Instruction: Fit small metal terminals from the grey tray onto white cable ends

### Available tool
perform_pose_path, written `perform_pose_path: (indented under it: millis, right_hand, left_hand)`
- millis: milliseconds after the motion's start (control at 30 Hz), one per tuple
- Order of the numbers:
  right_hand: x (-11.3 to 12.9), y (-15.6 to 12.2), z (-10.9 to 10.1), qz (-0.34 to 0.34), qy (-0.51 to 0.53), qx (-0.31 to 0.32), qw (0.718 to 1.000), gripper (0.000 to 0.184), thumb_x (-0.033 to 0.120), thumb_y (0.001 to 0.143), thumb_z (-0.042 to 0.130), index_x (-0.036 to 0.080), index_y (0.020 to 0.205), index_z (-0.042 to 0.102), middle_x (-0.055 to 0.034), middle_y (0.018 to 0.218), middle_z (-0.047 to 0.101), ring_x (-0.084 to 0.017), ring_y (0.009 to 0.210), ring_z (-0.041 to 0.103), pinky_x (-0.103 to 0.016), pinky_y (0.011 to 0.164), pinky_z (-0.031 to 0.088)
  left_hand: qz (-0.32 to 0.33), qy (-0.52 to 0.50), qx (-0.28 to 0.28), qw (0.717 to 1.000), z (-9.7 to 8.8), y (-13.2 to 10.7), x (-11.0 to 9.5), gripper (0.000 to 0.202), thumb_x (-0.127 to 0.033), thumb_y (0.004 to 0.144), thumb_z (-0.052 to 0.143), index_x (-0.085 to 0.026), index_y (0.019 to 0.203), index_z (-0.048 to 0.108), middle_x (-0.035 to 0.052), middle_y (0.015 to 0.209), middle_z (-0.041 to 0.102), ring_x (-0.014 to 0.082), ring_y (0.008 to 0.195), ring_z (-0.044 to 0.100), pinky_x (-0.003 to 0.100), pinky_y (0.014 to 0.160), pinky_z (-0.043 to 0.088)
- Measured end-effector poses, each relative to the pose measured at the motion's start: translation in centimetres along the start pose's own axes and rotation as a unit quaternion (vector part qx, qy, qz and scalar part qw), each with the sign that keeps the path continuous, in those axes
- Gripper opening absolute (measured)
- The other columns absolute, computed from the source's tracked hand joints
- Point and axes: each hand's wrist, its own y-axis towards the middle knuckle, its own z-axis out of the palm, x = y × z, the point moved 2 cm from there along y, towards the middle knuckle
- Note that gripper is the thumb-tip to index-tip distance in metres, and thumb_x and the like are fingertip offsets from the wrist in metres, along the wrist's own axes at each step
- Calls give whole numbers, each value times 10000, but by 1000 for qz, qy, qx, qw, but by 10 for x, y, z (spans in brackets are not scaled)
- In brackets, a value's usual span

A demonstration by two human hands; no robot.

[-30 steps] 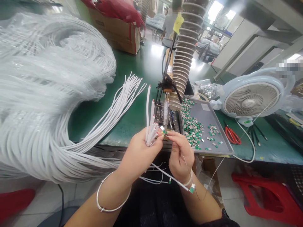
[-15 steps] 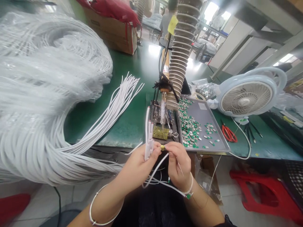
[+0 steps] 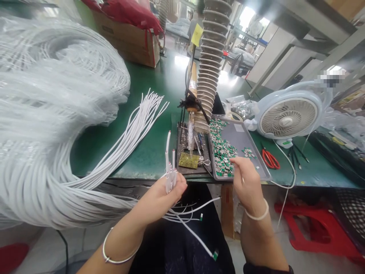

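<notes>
You have smooth, glossy white plastic-sheathed cables [image 3: 125, 146] and a matt grey metal tray [image 3: 242, 137] (the green surface [image 3: 154, 95] shines too).

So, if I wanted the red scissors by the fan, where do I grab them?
Take the red scissors by their red handle loops, reaching in from the near right side. The loops are the thick end and face that way, while the thin blades point away, toward the metal tray. They seem to lie flat on the green table, so lifting straight up should work.
</notes>
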Motion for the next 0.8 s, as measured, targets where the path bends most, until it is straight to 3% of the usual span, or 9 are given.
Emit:
perform_pose_path:
  millis: [200,300,433,533,800]
  right_hand:
    - [-32,26,11,46,-76,129,988,164,145,828,438,165,861,597,-83,827,644,-213,800,579,-359,740,456]
    - [-36,33,16,40,-100,188,976,150,127,803,447,168,801,591,-69,783,632,-201,758,562,-326,703,437]
    - [-34,37,19,30,-108,214,970,157,141,820,434,176,738,564,-62,738,610,-195,728,543,-311,686,420]
    - [-30,34,18,18,-86,197,976,144,164,833,435,181,746,548,-57,746,597,-190,731,546,-302,683,420]
    - [-5,15,10,43,-14,44,998,93,217,863,421,203,822,503,-15,693,593,-143,589,554,-257,562,424]
  left_hand:
    - [3,-108,28,994,-4,0,6,188,-310,736,660,-192,777,520,6,788,429,92,587,386,237,524,327]
    - [2,-196,34,980,-5,-1,12,206,-309,720,681,-181,838,571,11,770,454,94,593,403,253,556,329]
    - [13,-237,41,971,-5,1,18,200,-284,729,681,-179,880,603,16,743,502,108,620,429,277,612,342]
    - [20,-243,33,969,-3,3,18,171,-280,726,686,-176,831,601,12,724,510,109,614,436,264,582,321]
    - [-19,-226,-20,974,5,3,10,265,-331,672,735,-151,784,575,-13,572,513,96,535,427,243,505,262]
